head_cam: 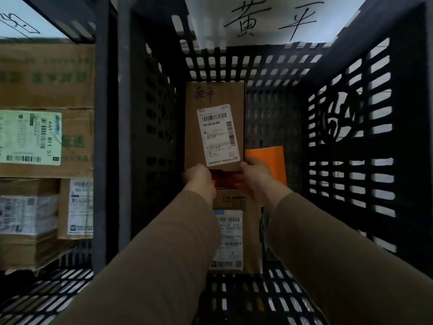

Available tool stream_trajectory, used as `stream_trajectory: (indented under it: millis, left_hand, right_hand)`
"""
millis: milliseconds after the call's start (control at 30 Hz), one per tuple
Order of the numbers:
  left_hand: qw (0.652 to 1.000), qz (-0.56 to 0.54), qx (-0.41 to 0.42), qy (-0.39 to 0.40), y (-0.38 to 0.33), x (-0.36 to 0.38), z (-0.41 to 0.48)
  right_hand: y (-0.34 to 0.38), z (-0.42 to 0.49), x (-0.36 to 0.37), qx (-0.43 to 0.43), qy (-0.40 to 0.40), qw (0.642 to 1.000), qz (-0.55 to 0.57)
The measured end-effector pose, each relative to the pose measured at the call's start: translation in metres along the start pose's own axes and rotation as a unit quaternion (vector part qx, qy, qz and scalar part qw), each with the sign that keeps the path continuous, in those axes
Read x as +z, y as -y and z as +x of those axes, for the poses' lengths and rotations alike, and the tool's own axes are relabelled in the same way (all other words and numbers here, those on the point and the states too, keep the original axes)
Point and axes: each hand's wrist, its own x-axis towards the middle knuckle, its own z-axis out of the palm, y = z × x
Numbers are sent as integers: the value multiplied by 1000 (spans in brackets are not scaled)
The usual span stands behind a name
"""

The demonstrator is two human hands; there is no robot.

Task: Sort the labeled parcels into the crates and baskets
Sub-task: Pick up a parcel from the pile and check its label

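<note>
At far left, at least three cartons (46, 141) are stacked outside the crate (407, 113). Both sleeved arms reach side by side into the crate. The left hand (200, 179) curls round the near left corner of one parcel (214, 126), held label up deep inside. The right hand (256, 177) grips its near right corner, thumb on top. A second parcel (234, 233) lies under the wrists, and one orange packet (269, 160) stands just to the right.

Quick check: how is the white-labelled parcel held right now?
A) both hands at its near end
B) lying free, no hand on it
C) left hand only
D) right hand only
A: the left hand and the right hand both grip the near end of the parcel.
</note>
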Motion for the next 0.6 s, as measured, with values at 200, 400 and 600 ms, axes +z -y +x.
stream_trajectory:
  millis: [200, 400, 600]
  left_hand:
    - [999, 13, 17, 33, -3, -8, -31]
    - [996, 14, 35, 77, -19, -33, -107]
    - [989, 35, 65, 127, -47, -77, -221]
  right_hand:
    - [13, -37, -6, 11, 7, 1000, 26]
    - [46, -113, -15, 35, -6, 999, -14]
    - [84, -200, -12, 1, -6, 999, -49]
